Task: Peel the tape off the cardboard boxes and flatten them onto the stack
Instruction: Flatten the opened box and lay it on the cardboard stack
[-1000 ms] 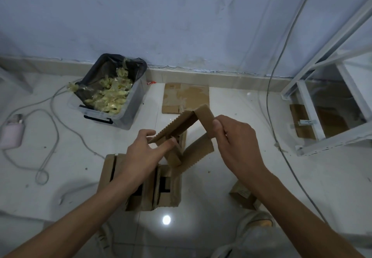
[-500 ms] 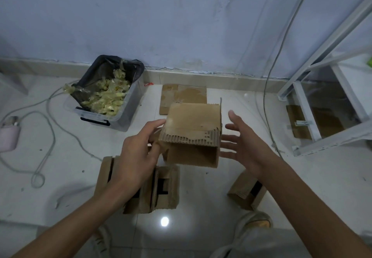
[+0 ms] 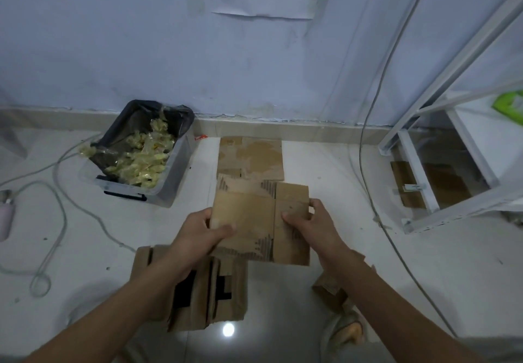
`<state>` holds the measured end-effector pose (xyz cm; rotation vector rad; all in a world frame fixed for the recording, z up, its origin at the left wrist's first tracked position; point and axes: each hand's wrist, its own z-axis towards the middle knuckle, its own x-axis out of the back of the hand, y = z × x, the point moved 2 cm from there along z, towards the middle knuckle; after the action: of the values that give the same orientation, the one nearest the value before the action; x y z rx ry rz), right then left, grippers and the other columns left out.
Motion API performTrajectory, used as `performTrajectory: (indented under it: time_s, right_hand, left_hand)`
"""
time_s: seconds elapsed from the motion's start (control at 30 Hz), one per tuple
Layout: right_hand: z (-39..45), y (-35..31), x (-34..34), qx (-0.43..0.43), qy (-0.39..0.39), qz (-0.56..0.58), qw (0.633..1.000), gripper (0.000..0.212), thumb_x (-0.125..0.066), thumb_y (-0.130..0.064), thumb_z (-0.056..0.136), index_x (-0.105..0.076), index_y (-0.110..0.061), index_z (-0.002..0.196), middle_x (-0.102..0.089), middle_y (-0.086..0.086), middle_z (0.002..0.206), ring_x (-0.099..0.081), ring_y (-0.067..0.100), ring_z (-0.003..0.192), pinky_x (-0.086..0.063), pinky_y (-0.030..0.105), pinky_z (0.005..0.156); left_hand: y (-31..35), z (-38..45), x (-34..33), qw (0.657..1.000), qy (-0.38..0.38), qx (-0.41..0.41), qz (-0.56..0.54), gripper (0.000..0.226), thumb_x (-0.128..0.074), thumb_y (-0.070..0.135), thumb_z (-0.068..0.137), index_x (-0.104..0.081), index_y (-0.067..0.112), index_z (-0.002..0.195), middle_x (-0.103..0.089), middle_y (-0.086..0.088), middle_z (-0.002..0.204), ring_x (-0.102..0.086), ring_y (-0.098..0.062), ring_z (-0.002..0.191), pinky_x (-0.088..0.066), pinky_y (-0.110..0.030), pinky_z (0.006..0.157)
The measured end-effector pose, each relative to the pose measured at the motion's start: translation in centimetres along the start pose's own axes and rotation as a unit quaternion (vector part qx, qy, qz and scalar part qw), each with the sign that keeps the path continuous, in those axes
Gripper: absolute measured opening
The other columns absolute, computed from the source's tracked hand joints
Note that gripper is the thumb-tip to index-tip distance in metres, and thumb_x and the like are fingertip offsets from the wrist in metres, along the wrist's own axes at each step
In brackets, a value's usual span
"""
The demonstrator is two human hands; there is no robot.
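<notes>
A flattened brown cardboard box (image 3: pixel 254 215) hangs in the air over the floor between both hands. My left hand (image 3: pixel 202 236) grips its left edge, thumb on top. My right hand (image 3: pixel 310 225) grips its right part, thumb on top and fingers curled round the edge. Beyond it, by the wall, a flat cardboard stack (image 3: pixel 252 156) lies on the floor. Several unflattened boxes (image 3: pixel 203 292) stand below my left forearm, and one small box (image 3: pixel 329 292) sits under my right forearm.
A clear bin (image 3: pixel 169 184) lined with a black bag and holding peeled tape stands at the left. Cables (image 3: pixel 56 209) loop over the white floor at the left. A white metal rack (image 3: pixel 441 141) stands at the right with a cable (image 3: pixel 368 164) beside it.
The half-open box has been pressed flat. My right hand, open beside it half a second ago, now grips its right edge. The view has tilted up the wall.
</notes>
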<state>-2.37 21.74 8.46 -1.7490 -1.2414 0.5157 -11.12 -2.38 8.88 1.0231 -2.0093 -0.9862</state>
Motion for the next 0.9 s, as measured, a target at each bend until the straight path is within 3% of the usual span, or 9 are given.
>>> performTrajectory:
  time_s: [0.07, 0.17, 0.23, 0.33, 0.47, 0.57, 0.67, 0.77, 0.9]
  right_hand:
    - [2.5, -0.1, 0.0, 0.012, 0.063, -0.033, 0.997, 0.055, -0.078, -0.028, 0.094, -0.043, -0.025, 0.137, -0.067, 0.002, 0.118, -0.068, 0.017, 0.102, -0.061, 0.042, 0.092]
    - [7.2, -0.4, -1.7, 0.118, 0.112, -0.106, 0.981, 0.05, -0.073, -0.021, 0.096, -0.042, -0.027, 0.135, -0.062, -0.002, 0.115, -0.064, 0.007, 0.094, -0.058, 0.027, 0.076]
    - [10.3, 0.2, -3.6, 0.179, 0.096, -0.177, 0.963, 0.049, -0.071, -0.014, 0.096, -0.047, -0.026, 0.137, -0.054, 0.0, 0.129, -0.061, 0.01, 0.104, -0.06, 0.031, 0.089]
    - [16.6, 1.2, -6.0, 0.207, 0.071, -0.271, 0.937, 0.051, -0.062, -0.01, 0.099, -0.049, -0.021, 0.148, -0.034, 0.005, 0.15, -0.058, 0.02, 0.114, -0.054, 0.04, 0.105]
    - [25.2, 1.7, -7.8, 0.234, 0.067, -0.283, 0.928, 0.052, -0.047, -0.032, 0.108, -0.038, -0.03, 0.159, -0.028, 0.003, 0.167, -0.045, 0.021, 0.141, -0.042, 0.035, 0.116]
    - [31.7, 3.8, -8.6, 0.238, 0.044, -0.361, 0.901, 0.058, -0.057, -0.012, 0.102, -0.042, -0.019, 0.159, -0.02, 0.01, 0.171, -0.024, 0.033, 0.156, -0.026, 0.038, 0.125]
    - [35.8, 4.4, -9.1, 0.244, 0.048, -0.366, 0.897, 0.052, -0.056, -0.027, 0.106, -0.043, -0.031, 0.157, -0.039, -0.003, 0.16, -0.039, 0.028, 0.148, -0.034, 0.02, 0.114]
    - [39.7, 7.2, -10.0, 0.286, 0.069, -0.459, 0.839, 0.047, -0.056, -0.037, 0.107, -0.044, -0.04, 0.152, -0.049, -0.014, 0.145, -0.048, 0.021, 0.135, -0.037, 0.029, 0.109]
    - [41.7, 11.6, -10.5, 0.302, 0.111, -0.564, 0.761, 0.042, -0.066, -0.018, 0.093, -0.062, -0.019, 0.135, -0.051, 0.017, 0.153, -0.045, 0.046, 0.138, -0.037, 0.05, 0.115]
  left_hand:
    - [-0.1, 3.9, -0.2, 0.999, 0.04, 0.007, 0.022, 0.029, -0.086, 0.022, 0.083, -0.07, 0.017, 0.107, -0.078, -0.002, 0.088, -0.076, -0.022, 0.083, -0.064, -0.05, 0.081]
    - [0.2, 10.3, -0.6, 0.989, 0.123, -0.016, 0.075, 0.065, -0.085, 0.026, 0.084, -0.044, 0.019, 0.134, -0.069, -0.003, 0.093, -0.071, -0.026, 0.083, -0.063, -0.049, 0.077]
    - [0.2, 13.7, -1.0, 0.97, 0.167, -0.083, 0.154, 0.075, -0.08, 0.027, 0.088, -0.032, 0.027, 0.145, -0.066, -0.003, 0.098, -0.069, -0.027, 0.088, -0.06, -0.044, 0.079]
    - [-0.3, 18.9, -1.4, 0.936, 0.158, -0.164, 0.269, 0.069, -0.074, 0.029, 0.093, -0.034, 0.036, 0.148, -0.051, -0.007, 0.123, -0.064, -0.028, 0.098, -0.053, -0.035, 0.079]
    - [-2.3, 26.2, -1.9, 0.938, 0.108, -0.143, 0.296, 0.066, -0.075, 0.034, 0.092, -0.043, 0.033, 0.149, -0.033, -0.01, 0.148, -0.063, -0.033, 0.111, -0.055, -0.039, 0.094]
    - [-4.1, 31.4, -2.5, 0.937, 0.128, -0.128, 0.298, 0.063, -0.074, 0.036, 0.093, -0.046, 0.031, 0.149, -0.031, -0.011, 0.152, -0.064, -0.035, 0.112, -0.056, -0.042, 0.098]
    - [-5.9, 36.6, -3.2, 0.931, 0.137, -0.14, 0.308, 0.062, -0.073, 0.036, 0.094, -0.046, 0.032, 0.149, -0.03, -0.011, 0.157, -0.061, -0.034, 0.119, -0.054, -0.042, 0.101]
    - [-9.1, 40.3, -3.4, 0.91, 0.121, -0.169, 0.358, 0.057, -0.067, 0.034, 0.098, -0.048, 0.029, 0.151, -0.028, -0.015, 0.162, -0.046, -0.038, 0.138, -0.044, -0.043, 0.11]
    - [-13.6, 42.1, -5.0, 0.854, 0.127, -0.225, 0.452, 0.049, -0.043, 0.044, 0.108, -0.045, 0.028, 0.154, -0.019, -0.013, 0.17, -0.015, -0.039, 0.156, -0.016, -0.048, 0.126]
